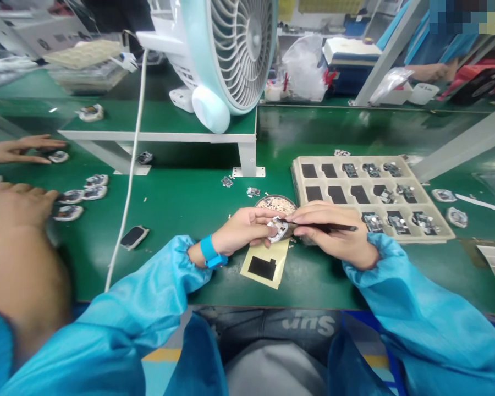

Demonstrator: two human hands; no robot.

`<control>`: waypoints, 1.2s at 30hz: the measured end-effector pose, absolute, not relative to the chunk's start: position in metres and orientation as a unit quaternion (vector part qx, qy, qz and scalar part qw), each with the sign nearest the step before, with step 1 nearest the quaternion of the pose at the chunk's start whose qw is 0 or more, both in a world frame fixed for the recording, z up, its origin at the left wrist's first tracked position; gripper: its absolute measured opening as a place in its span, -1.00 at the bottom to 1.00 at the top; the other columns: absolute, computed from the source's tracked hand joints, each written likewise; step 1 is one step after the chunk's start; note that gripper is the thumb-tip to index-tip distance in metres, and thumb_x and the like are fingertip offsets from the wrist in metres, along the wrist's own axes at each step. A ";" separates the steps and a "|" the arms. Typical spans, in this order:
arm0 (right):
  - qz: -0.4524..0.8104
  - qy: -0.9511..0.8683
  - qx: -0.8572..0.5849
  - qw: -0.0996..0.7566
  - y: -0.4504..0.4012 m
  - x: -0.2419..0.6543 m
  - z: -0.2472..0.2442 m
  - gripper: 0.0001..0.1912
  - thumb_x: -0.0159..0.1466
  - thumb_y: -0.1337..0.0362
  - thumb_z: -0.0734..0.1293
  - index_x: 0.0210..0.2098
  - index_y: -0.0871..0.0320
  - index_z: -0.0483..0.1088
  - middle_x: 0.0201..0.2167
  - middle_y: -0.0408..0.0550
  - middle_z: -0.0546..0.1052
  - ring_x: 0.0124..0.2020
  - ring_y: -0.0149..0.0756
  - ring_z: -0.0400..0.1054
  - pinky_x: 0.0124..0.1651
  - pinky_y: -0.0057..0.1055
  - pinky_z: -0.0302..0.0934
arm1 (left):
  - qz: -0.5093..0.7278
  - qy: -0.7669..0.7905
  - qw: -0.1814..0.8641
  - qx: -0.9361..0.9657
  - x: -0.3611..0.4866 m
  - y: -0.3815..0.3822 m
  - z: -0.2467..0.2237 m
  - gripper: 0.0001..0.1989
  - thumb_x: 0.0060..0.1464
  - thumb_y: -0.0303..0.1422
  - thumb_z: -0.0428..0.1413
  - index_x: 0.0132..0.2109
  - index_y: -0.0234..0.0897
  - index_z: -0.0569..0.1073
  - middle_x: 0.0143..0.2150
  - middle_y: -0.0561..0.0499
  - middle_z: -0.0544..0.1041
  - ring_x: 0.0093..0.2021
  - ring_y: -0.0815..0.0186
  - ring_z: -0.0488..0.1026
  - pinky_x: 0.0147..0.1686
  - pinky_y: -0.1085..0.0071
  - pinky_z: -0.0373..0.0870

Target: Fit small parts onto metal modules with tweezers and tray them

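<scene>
Between its thumb and fingers my left hand [241,226] grips a small white electronic device housing [278,231], held up over the bench. My right hand [334,228] is closed around dark tweezers [328,225], whose tip meets the upper part of the housing. Just behind my hands sits a round dish [275,203] full of tiny pale and dark pieces. Below the housing lies a yellow backing sheet [253,280] bearing a black adhesive patch [262,268]. A blue wrist strap [209,250] circles my left wrist.
A cream tray [433,234] with circuit boards and black pieces stands right. A fan [231,60] sits on a raised shelf [160,135]; its white cable [128,187] crosses the bench. Several housings [94,192] lie left beside a co-worker's hands [20,203]. A dark-faced device [135,237] lies nearer.
</scene>
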State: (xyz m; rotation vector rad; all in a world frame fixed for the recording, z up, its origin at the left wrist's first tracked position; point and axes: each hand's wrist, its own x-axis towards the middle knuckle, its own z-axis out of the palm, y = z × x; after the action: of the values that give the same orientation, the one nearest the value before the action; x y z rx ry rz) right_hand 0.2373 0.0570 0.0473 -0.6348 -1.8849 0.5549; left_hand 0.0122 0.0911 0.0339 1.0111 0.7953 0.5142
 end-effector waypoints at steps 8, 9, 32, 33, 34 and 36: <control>0.283 -0.722 -0.312 0.548 0.054 0.238 0.045 -0.81 0.21 0.42 0.52 -0.22 0.01 0.64 -0.25 -0.08 0.70 -0.20 -0.19 0.62 -0.10 -0.20 0.56 | 0.214 0.336 0.788 0.470 0.011 0.090 0.031 -0.45 -0.02 -0.41 0.39 0.13 -0.43 0.53 -0.28 -0.11 0.63 -0.54 0.46 0.48 -0.63 0.61 0.19; 0.296 -0.698 -0.339 0.557 0.053 0.238 0.044 -0.84 0.20 0.39 0.53 -0.24 0.02 0.64 -0.25 -0.08 0.70 -0.20 -0.19 0.62 -0.09 -0.20 0.56 | 0.214 0.331 0.788 0.473 0.011 0.090 0.031 -0.45 -0.02 -0.39 0.39 0.13 -0.42 0.52 -0.27 -0.11 0.63 -0.52 0.45 0.49 -0.62 0.60 0.21; 0.263 -0.518 -0.482 0.656 0.066 0.272 0.064 -0.40 0.44 -0.20 0.10 -0.31 0.11 0.51 -0.47 -0.07 0.60 -0.40 -0.29 0.54 -0.20 -0.30 0.45 | 0.265 0.350 0.712 0.548 0.012 0.089 0.024 -0.54 0.09 -0.32 0.34 0.10 -0.31 0.43 -0.27 -0.03 0.57 -0.31 0.30 0.54 -0.48 0.51 0.47; 0.191 -0.535 -0.508 0.648 0.069 0.289 0.069 -0.41 0.45 -0.20 0.10 -0.27 0.10 0.53 -0.44 -0.07 0.60 -0.37 -0.28 0.54 -0.16 -0.29 0.43 | 0.265 0.362 0.708 0.545 0.011 0.090 0.024 -0.59 0.11 -0.30 0.34 0.05 -0.32 0.46 -0.28 -0.03 0.56 -0.35 0.34 0.50 -0.49 0.54 0.44; 0.121 -0.558 -0.535 0.623 0.072 0.307 0.073 -0.44 0.44 -0.18 0.13 -0.22 0.10 0.54 -0.43 -0.07 0.59 -0.35 -0.26 0.52 -0.14 -0.28 0.41 | 0.262 0.374 0.705 0.542 0.010 0.091 0.025 -0.62 0.11 -0.28 0.33 0.02 -0.33 0.48 -0.29 -0.03 0.56 -0.40 0.38 0.45 -0.51 0.56 0.39; 0.024 -0.582 -0.620 0.526 0.076 0.343 0.080 -0.53 0.42 -0.11 0.21 -0.20 0.10 0.57 -0.39 -0.05 0.59 -0.29 -0.20 0.50 -0.13 -0.26 0.35 | 0.253 0.396 0.699 0.539 0.009 0.092 0.026 -0.63 0.13 -0.23 0.32 0.01 -0.33 0.49 -0.36 -0.02 0.56 -0.49 0.44 0.36 -0.57 0.58 0.29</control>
State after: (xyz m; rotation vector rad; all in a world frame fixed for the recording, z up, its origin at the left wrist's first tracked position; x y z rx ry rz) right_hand 0.3432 0.0764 0.0803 -1.4817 -1.3917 0.0573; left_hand 0.0091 0.0919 0.0258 1.2005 0.8831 0.5629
